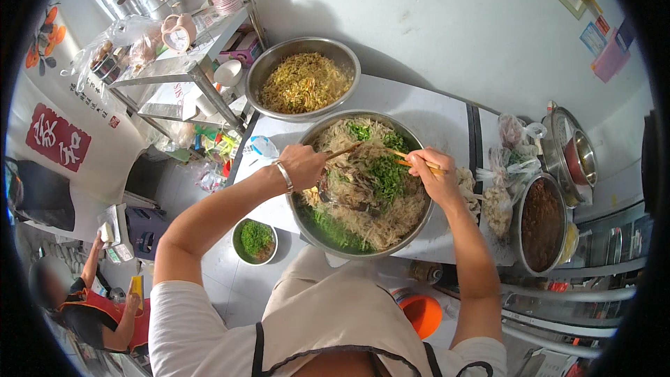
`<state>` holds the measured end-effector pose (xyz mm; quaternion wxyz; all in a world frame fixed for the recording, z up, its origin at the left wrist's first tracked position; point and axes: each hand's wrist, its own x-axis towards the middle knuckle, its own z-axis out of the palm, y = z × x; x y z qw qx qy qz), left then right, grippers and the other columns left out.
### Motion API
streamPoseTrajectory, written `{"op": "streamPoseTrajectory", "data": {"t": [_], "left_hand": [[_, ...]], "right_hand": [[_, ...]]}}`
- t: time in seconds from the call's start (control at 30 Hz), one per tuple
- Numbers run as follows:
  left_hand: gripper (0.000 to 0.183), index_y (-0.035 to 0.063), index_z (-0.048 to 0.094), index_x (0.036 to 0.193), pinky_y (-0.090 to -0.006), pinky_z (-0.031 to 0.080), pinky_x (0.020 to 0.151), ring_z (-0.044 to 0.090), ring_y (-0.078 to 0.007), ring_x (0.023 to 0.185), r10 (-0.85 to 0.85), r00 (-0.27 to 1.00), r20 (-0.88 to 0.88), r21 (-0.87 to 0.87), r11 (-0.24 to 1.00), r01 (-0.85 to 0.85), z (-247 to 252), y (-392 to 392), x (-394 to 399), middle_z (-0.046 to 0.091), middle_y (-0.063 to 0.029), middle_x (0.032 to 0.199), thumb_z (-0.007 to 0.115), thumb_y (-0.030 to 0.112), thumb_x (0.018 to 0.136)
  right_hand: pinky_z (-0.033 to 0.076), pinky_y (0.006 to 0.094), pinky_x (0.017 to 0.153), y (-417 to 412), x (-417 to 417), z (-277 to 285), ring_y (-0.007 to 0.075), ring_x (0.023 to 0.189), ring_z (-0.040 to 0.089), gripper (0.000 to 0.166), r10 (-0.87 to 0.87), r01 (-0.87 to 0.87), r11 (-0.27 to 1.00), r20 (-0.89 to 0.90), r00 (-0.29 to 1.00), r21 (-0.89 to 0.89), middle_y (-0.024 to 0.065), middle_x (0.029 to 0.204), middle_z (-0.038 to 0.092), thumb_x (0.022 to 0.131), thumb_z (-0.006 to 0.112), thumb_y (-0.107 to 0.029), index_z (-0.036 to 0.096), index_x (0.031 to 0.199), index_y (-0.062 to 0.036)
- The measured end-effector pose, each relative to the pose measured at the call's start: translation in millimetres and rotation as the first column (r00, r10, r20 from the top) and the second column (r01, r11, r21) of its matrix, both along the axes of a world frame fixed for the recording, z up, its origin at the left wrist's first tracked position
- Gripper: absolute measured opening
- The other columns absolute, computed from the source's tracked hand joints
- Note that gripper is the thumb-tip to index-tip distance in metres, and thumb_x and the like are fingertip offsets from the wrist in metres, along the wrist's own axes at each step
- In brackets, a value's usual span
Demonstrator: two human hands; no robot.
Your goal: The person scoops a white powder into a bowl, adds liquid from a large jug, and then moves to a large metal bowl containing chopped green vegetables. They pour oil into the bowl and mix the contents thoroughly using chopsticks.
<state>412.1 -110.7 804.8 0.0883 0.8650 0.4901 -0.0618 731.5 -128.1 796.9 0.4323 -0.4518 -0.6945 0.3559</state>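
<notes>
A large stainless steel bowl [335, 248] holds pale shredded food like glass noodles [400, 222] with chopped green herbs [387, 178]. My left hand [302, 167], with a bangle on its wrist, grips a brown wooden stick [343, 152], probably a chopstick, over the bowl's left side. Wooden chopsticks [405, 159] are in my right hand [434, 170] at the right rim, their tips reaching over the herbs. A dark, glossy patch [348, 191] in the middle of the noodles is blurred, and I cannot tell what it is.
Behind stands another steel bowl [303, 84] of yellow shredded food. A small bowl of chopped greens [255, 241] is lower left. Knotted plastic bags [500, 193] and a pot of brown sauce [543, 225] stand right. A metal shelf [193, 70] borders the left; a person [99, 303] is lower left.
</notes>
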Motion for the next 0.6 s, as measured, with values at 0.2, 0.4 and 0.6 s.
{"op": "streamPoseTrajectory", "data": {"t": [0.2,0.4,0.6], "left_hand": [[0.018,0.0086,0.068,0.091,-0.0466,0.052,0.058,0.065,-0.0361,0.062,0.034,0.999,0.021,0.038,0.999,-0.034,34.2,-21.4,-26.4,0.065,-0.016,0.067,0.056,0.02,0.086],[0.021,0.001,0.07,0.088,-0.0457,0.055,0.073,0.068,-0.0375,0.082,0.086,0.97,-0.227,-0.046,0.994,-0.099,21.0,-32.5,-40.6,0.067,-0.0225,0.078,0.055,0.013,0.081],[0.03,-0.0059,0.067,0.076,-0.0461,0.054,0.076,0.066,-0.0421,0.078,0.112,0.993,-0.042,-0.174,0.978,-0.118,9.9,-21.9,-42.3,0.065,-0.027,0.076,0.053,0.02,0.081]], "right_hand": [[0.051,0.0264,0.054,-59.1,6.6,65.6,0.0136,0.061,0.066,0.019,-0.067,0.065,0.998,0.079,0.995,0.023,0.0091,0.076,0.065,0.097,0.053,-0.012,0.064,0.096,0.0027],[0.047,0.028,0.052,-85.1,25.6,25.6,0.016,0.059,0.066,0.022,-0.184,0.237,0.966,0.365,0.913,-0.106,0.0112,0.074,0.064,0.096,0.05,-0.016,0.06,0.086,0.0003],[0.048,0.0258,0.045,-67.4,-1.0,-2.6,0.0137,0.054,0.065,0.027,-0.293,0.313,0.906,0.112,0.95,-0.284,0.0082,0.063,0.064,0.094,0.045,-0.019,0.06,0.081,-0.0018]]}}
